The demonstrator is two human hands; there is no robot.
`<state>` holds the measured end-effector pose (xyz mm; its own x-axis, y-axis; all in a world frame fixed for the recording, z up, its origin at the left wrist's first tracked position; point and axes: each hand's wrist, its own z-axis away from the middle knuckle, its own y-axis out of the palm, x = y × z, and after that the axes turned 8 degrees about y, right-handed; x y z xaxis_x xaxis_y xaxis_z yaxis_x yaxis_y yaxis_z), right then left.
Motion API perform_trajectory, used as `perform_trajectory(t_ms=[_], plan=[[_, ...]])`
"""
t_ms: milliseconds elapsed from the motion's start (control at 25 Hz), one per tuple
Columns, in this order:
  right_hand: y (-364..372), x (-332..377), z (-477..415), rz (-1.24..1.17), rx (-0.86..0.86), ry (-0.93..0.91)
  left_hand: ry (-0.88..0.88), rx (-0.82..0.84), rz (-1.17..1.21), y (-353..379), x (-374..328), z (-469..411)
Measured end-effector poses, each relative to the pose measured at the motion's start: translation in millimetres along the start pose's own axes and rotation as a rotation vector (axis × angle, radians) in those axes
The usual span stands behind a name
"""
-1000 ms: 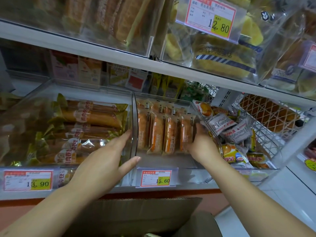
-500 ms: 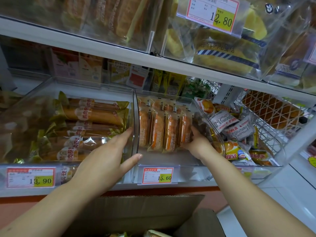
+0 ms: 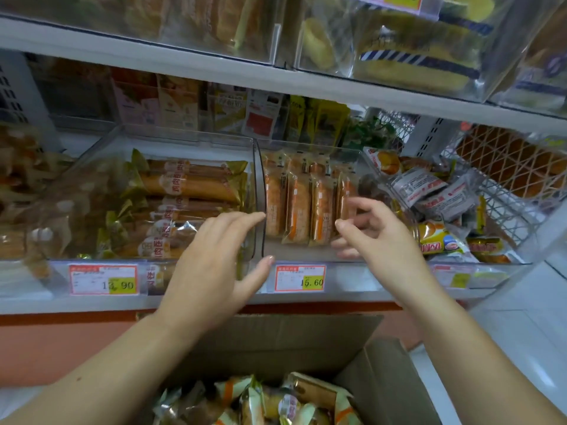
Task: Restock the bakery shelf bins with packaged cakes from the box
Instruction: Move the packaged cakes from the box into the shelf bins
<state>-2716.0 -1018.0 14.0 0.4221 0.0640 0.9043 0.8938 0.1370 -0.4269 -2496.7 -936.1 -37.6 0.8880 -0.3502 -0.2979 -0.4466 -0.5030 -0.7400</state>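
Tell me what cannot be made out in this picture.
Head view:
Small print on the 15.60 price tag: too small, blurred.
Packs in the box: cut off by the bottom edge.
Upper price tag: cut off by the top edge.
Right hand: blurred fingers; contact with cakes unclear.

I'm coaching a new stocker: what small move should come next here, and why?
Probably drop the right hand into the cardboard box for a packaged cake. It and the left hand hold nothing, and the clear bin has bare floor in front of its upright cakes.
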Motion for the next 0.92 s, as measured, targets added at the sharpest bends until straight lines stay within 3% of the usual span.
perform_trajectory(t_ms=[80, 160, 240, 320, 360, 480, 600, 720, 760, 840, 920], plan=[[-0.4, -0.7, 33.0, -0.074, 0.428, 0.174, 0.155, 0.042, 0.026, -3.1, -14.1, 17.4], [5.3, -23.2, 49.1, 0.238, 0.863, 0.327, 0.253, 0.208, 0.073, 6.6, -25.9, 40.2], [26.9, -67.8, 52.9, 0.695, 1.017, 0.323, 0.234, 0.448, 0.087, 28.1, -29.1, 68.9], [54.2, -126.1, 57.7, 1.018, 0.898, 0.231, 0.120, 0.699, 0.077, 53.9, -22.1, 102.2], [65.1, -155.3, 63.2, 1.066, 0.829, 0.259, 0.059, 0.806, 0.056, 65.2, -16.8, 119.0], [84.3, -220.5, 86.8, 0.935, 0.620, 0.420, -0.125, 0.978, -0.014, 87.6, -9.2, 163.8], [99.8, -240.4, 107.3, 0.693, 0.383, 0.576, -0.462, 0.854, -0.023, 107.8, -18.4, 193.0], [116.7, -245.7, 118.4, 0.379, 0.278, 0.731, -0.799, 0.670, -0.013, 123.0, -28.4, 207.7], [120.8, -247.7, 121.4, 0.307, 0.241, 0.785, -0.797, 0.691, -0.091, 125.1, -29.4, 209.9], [122.1, -246.3, 126.3, 0.156, 0.175, 0.850, -0.566, 0.814, -0.334, 125.8, -31.8, 208.0], [120.0, -243.0, 126.2, -0.005, 0.209, 0.876, -0.371, 0.913, -0.394, 132.4, -34.7, 200.1]])
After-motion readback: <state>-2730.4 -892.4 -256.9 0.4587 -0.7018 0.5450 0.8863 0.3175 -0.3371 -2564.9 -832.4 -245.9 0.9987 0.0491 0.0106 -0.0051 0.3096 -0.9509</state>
